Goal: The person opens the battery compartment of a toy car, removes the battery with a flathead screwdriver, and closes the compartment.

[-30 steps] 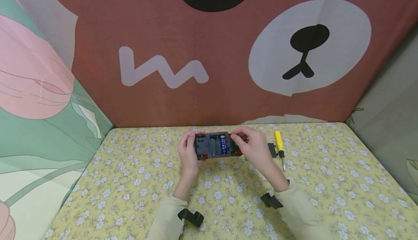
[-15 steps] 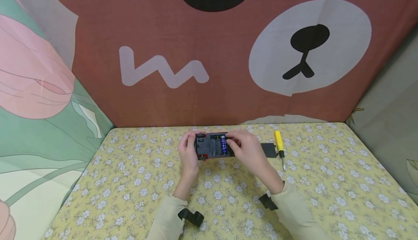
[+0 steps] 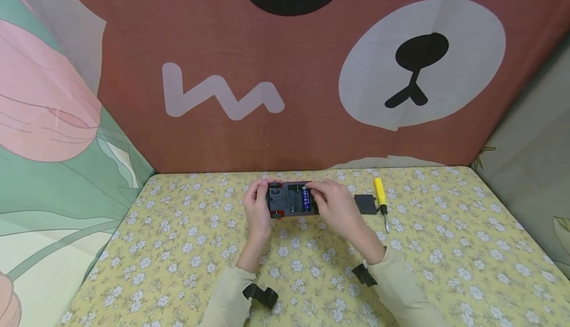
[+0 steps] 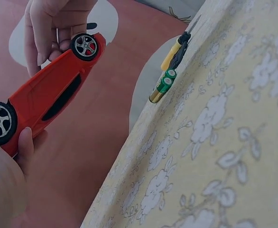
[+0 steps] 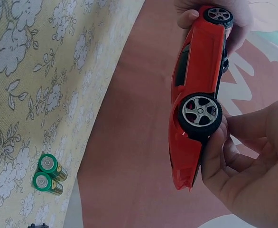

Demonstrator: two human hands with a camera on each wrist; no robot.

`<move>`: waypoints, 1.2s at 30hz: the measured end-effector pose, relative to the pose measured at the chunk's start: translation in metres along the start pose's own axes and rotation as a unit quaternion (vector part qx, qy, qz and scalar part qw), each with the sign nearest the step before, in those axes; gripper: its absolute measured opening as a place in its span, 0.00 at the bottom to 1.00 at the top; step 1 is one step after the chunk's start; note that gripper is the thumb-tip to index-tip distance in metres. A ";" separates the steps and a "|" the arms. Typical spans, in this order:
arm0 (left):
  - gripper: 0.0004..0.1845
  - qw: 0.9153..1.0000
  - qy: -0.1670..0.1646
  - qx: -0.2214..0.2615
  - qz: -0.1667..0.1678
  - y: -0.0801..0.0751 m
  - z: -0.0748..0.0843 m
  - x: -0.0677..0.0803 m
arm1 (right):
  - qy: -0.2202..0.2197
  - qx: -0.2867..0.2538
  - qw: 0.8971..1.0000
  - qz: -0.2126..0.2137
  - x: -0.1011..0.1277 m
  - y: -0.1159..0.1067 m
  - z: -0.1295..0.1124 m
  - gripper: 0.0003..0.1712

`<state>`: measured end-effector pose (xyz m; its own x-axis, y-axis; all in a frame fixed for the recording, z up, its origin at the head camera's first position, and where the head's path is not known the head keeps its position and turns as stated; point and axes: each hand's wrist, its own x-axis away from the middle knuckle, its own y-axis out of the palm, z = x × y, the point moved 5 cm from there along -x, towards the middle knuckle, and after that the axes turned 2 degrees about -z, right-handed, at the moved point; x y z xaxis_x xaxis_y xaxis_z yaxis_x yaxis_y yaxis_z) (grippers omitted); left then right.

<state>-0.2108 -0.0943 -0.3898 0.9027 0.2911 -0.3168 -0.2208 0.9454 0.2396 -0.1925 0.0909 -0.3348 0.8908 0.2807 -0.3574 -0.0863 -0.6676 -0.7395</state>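
Red toy car (image 3: 291, 200) sits upside down between both hands above the floral surface (image 3: 187, 248). Left hand (image 3: 257, 207) grips its 9 o'clock end; right hand (image 3: 335, 204) fingers pinch near the blue battery (image 3: 306, 199). Yellow screwdriver (image 3: 381, 200) lies at 3 o'clock.

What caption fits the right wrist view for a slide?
Both hands hold a red toy car above a flowered cloth, with two green batteries lying loose on the cloth.
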 end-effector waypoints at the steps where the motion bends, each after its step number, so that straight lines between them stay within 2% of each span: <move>1: 0.18 1.000 0.000 0.002 0.000 0.000 0.000 0.000 | -0.002 0.001 1.000 0.000 0.000 0.000 0.000 0.14; 11: 0.18 1.000 0.021 0.009 -0.006 0.001 -0.001 -0.001 | -0.022 -0.010 1.000 0.004 -0.001 0.002 0.001 0.10; 19: 0.19 1.000 0.015 0.011 -0.003 0.001 -0.001 -0.001 | -0.013 -0.029 0.999 0.002 0.000 0.001 0.001 0.11; 28: 0.17 1.000 0.005 -0.013 0.001 0.000 -0.001 0.000 | 0.005 -0.034 0.999 -0.003 -0.001 0.002 0.002 0.11; 36: 0.17 1.000 0.004 -0.008 -0.002 0.000 -0.001 0.000 | 0.006 -0.067 0.998 0.002 0.000 0.001 0.002 0.10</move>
<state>-0.2117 -0.0939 -0.3905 0.9006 0.2877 -0.3257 -0.2224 0.9490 0.2233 -0.1930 0.0919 -0.3366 0.8959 0.2701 -0.3527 -0.0304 -0.7549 -0.6551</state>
